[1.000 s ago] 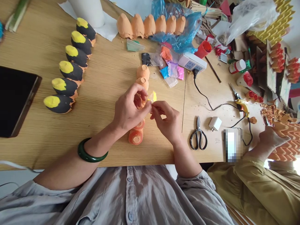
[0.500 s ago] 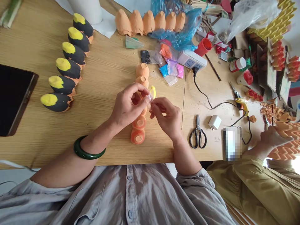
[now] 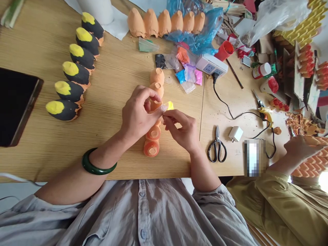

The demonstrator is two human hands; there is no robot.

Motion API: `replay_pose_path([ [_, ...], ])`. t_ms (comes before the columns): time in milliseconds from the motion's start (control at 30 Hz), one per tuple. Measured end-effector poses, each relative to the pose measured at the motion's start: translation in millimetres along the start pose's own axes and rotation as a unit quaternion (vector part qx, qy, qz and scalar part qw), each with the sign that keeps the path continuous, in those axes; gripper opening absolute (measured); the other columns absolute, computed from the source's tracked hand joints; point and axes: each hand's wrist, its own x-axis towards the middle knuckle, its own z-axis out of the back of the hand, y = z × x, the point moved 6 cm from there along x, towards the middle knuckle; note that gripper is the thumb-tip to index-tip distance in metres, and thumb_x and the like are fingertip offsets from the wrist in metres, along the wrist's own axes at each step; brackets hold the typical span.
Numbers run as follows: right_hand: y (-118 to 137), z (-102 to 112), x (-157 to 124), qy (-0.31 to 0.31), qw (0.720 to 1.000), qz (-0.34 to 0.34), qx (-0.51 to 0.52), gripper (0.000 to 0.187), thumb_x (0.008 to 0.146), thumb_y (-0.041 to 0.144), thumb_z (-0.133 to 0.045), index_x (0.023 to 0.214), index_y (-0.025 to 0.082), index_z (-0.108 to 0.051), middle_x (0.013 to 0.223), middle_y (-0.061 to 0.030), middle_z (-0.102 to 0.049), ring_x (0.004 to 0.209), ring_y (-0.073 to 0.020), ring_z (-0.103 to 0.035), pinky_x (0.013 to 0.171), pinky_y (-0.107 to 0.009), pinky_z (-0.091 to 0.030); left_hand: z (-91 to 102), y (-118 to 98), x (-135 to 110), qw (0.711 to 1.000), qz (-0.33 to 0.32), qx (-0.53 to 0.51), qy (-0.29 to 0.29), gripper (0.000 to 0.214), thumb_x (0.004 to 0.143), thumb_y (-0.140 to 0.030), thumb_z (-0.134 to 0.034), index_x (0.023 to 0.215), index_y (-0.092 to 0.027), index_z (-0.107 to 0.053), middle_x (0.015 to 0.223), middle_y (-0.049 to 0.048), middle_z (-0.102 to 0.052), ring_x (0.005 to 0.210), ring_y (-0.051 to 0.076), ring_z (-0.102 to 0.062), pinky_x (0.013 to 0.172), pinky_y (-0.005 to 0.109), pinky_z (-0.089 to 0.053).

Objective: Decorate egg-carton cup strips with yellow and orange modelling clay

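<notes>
Left hand (image 3: 137, 114) and right hand (image 3: 183, 130): both raised just above the surface (image 3: 115, 85), fingertips pinched together on one small clear packet of yellow material (image 3: 167, 106), each hand closed on an opposite edge; the two-sided grip reads as a means of keeping the thin film taut between the fingers. Packet: held between the hands, over the middle of the surface, its long axis roughly across from left to right, yellow end pointing away toward the right and slightly up. Beneath the hands: a strip of orange egg-carton cups (image 3: 153, 136), long axis running away from the person, near end open toward the camera, partly hidden by the left hand. Left wrist: green bangle (image 3: 98, 164). To the left: row of six black cups with yellow tips (image 3: 74, 68), and a dark tablet (image 3: 15, 106) at the edge. Farther off: second orange cup strip (image 3: 164, 22), small colour packets (image 3: 189, 75), power strip (image 3: 211, 65). To the right: scissors (image 3: 217, 148), white plug (image 3: 235, 134), glue gun (image 3: 265, 114). Far right: another person's hand (image 3: 298, 148) on orange zigzag cardboard (image 3: 311, 162).
</notes>
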Motion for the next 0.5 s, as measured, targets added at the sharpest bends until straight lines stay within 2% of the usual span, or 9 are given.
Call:
replay_pose_path([
  [100, -2.4, 3.4, 2.3, -0.010, 0.998, -0.025, 0.048, 0.020, 0.115, 0.038, -0.068, 0.106, 0.021, -0.075, 0.089, 0.0002, -0.077, 0.070, -0.0107, -0.071, 0.068, -0.025, -0.065, -1.8, -11.6, 1.0, 0.997, -0.034, -0.071, 0.025, 0.011, 0.103, -0.035, -0.079, 0.105, -0.024, -0.077, 0.111, 0.0038, -0.073, 0.075, 0.014, -0.064, 0.069, 0.034, -0.057],
  [200, -0.2, 5.8, 4.2, -0.018, 0.998, -0.014, 0.054, 0.016, 0.114, 0.034, -0.071, 0.104, 0.023, -0.076, 0.088, 0.0003, -0.077, 0.071, -0.0118, -0.072, 0.069, -0.027, -0.067, -5.6, -17.0, 1.1, 0.994, -0.039, -0.083, 0.055, 0.011, 0.107, -0.030, -0.072, 0.107, -0.024, -0.082, 0.122, 0.0065, -0.077, 0.084, 0.016, -0.070, 0.075, 0.035, -0.061],
  [267, 2.5, 5.0, 4.5, -0.011, 1.000, 0.008, 0.028, 0.012, 0.112, 0.028, -0.070, 0.104, 0.025, -0.078, 0.093, -0.0016, -0.080, 0.077, -0.0139, -0.075, 0.075, -0.029, -0.069, -4.8, -14.4, 1.8, 0.997, -0.030, -0.061, 0.045, 0.012, 0.106, -0.029, -0.073, 0.103, -0.024, -0.083, 0.118, 0.0060, -0.077, 0.086, 0.016, -0.071, 0.074, 0.035, -0.060],
  [400, 5.3, 4.2, 4.2, -0.003, 0.999, 0.033, -0.005, 0.013, 0.113, 0.028, -0.068, 0.107, 0.024, -0.080, 0.096, -0.0031, -0.083, 0.080, -0.0150, -0.077, 0.077, -0.031, -0.070, -1.3, -7.5, 5.3, 0.998, -0.015, -0.041, 0.038, 0.011, 0.098, -0.036, -0.084, 0.098, -0.025, -0.087, 0.112, 0.0053, -0.076, 0.073, 0.014, -0.062, 0.068, 0.034, -0.057],
  [433, 5.3, 5.5, 4.4, -0.008, 0.999, 0.031, 0.000, 0.013, 0.113, 0.029, -0.069, 0.107, 0.023, -0.079, 0.095, -0.0029, -0.082, 0.080, -0.0147, -0.077, 0.077, -0.030, -0.069, -1.3, -7.4, 6.2, 0.998, -0.012, -0.047, 0.050, 0.013, 0.098, -0.038, -0.084, 0.099, -0.026, -0.088, 0.114, 0.0060, -0.077, 0.077, 0.015, -0.065, 0.070, 0.034, -0.059],
  [500, 5.2, 8.6, 5.2, -0.019, 0.999, 0.022, 0.013, 0.012, 0.113, 0.030, -0.070, 0.107, 0.022, -0.078, 0.094, -0.0027, -0.082, 0.079, -0.0141, -0.077, 0.076, -0.029, -0.068, -2.0, -8.8, 7.2, 0.995, -0.003, -0.065, 0.082, 0.018, 0.102, -0.042, -0.080, 0.104, -0.027, -0.089, 0.122, 0.0079, -0.079, 0.098, 0.021, -0.074, 0.079, 0.033, -0.063],
])
